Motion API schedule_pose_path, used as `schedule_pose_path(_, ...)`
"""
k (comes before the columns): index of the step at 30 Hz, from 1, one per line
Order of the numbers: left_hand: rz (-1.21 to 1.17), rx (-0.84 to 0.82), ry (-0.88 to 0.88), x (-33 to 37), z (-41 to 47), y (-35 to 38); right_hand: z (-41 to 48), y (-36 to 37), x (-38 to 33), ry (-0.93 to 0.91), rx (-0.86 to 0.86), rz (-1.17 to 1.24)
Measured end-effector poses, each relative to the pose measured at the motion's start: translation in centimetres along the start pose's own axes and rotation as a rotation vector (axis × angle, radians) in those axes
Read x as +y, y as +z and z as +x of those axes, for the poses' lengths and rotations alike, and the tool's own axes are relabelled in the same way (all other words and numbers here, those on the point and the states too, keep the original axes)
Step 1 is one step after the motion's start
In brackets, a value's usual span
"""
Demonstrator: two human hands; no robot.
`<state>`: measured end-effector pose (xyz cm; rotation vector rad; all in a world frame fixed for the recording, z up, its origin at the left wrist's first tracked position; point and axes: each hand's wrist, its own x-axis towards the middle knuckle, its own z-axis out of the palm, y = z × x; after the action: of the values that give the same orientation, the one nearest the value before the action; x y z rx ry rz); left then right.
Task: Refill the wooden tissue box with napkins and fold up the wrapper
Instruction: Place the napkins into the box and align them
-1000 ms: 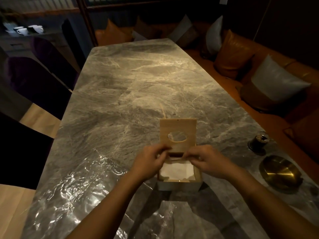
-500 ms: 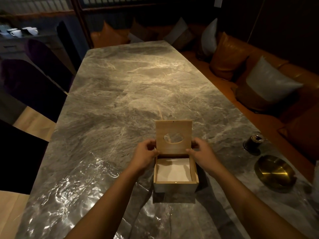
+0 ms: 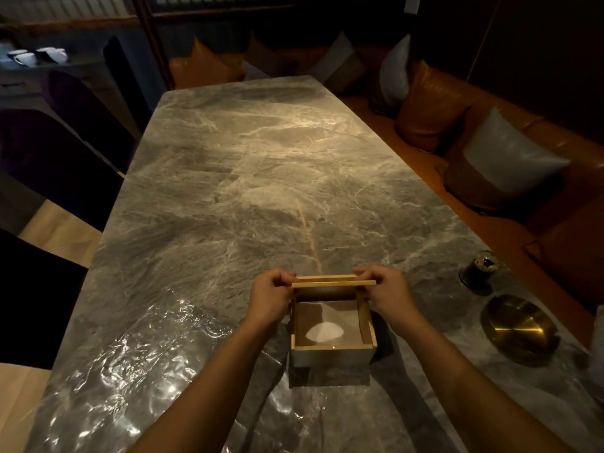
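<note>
Lid [image 3: 333, 282] swung from upright to nearly level over wooden tissue box [image 3: 333, 354], pinched at both ends by left hand [image 3: 269, 299] and right hand [image 3: 389, 294]; napkins [image 3: 327, 325] inside, wrapper [image 3: 137, 358] near-left on worktop [image 3: 261, 178]. Risk: top napkin pinched under lid.

A big grey stone table [image 3: 277, 158] is stretching far out past both hands, and light is shining on its middle. To the right of the right hand [image 3: 387, 294], near it, a small dark glass [image 3: 483, 268] is standing on the table. A shiny gold dish [image 3: 519, 328] is sitting just beside the glass, closer to the person. Farther right of that hand, an orange sofa [image 3: 562, 243] is running along the table, with a grey pillow [image 3: 510, 158] and an orange pillow [image 3: 428, 109] leaning on it. Well off to the left of the left hand [image 3: 268, 300], dark chairs [image 3: 65, 152] are standing. Far beyond them, white cups [image 3: 36, 57] are sitting on a shelf.
</note>
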<state>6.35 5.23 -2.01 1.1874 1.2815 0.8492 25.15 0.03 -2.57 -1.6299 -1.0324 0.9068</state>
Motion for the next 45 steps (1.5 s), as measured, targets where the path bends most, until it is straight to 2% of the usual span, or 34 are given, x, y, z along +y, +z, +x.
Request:
schedule_pose_path(3,-0.033,-0.033,-0.021,0.6,-0.1,0.0,0.1,-0.5,-0.4,0.065,-0.066,0.087)
schedule_pose_path(6,0.003,-0.186,-0.026,0.9,-0.4,-1.1,0.2,-1.9,-1.2,0.193,-0.162,0.219)
schedule_pose_path(11,-0.078,-0.443,-0.057,0.9,-0.2,-3.0,-0.5,-3.4,-2.3,0.153,-0.408,0.094)
schedule_pose_path(13,0.102,-0.527,-0.033,1.0,-0.2,-3.1,-0.9,-3.1,-2.3,0.127,-0.467,-0.003)
schedule_pose_path(17,0.42,-0.525,0.096,1.3,-0.8,-2.9,-1.7,-2.9,-1.4,0.06,-0.551,-0.223)
schedule_pose_path(20,0.693,-0.587,0.237,0.9,-1.1,-2.7,-2.4,-2.6,-0.9,-0.026,-0.523,-0.372)
schedule_pose_path(23,0.944,-0.54,0.346,0.4,-1.2,-2.6,-2.9,-2.0,-0.3,-0.113,-0.456,-0.51)
schedule_pose_path(26,1.064,-0.511,0.441,0.0,-1.2,-2.4,-3.2,-1.2,0.6,-0.15,-0.366,-0.652)
schedule_pose_path(30,1.163,-0.484,0.474,-0.1,-0.9,-2.3,-3.2,-0.5,1.8,-0.181,-0.295,-0.776)
schedule_pose_path(35,1.206,-0.444,0.538,-0.7,-1.1,-2.4,-3.2,-0.2,1.9,-0.226,-0.254,-0.933)
schedule_pose_path(41,1.235,-0.372,0.548,-1.0,-1.8,-2.2,-4.0,0.2,0.6,-0.23,-0.235,-0.994)
schedule_pose_path(45,1.114,-0.293,0.519,-0.1,-3.2,-2.9,-4.0,0.5,-1.4,-0.217,-0.199,-1.016)
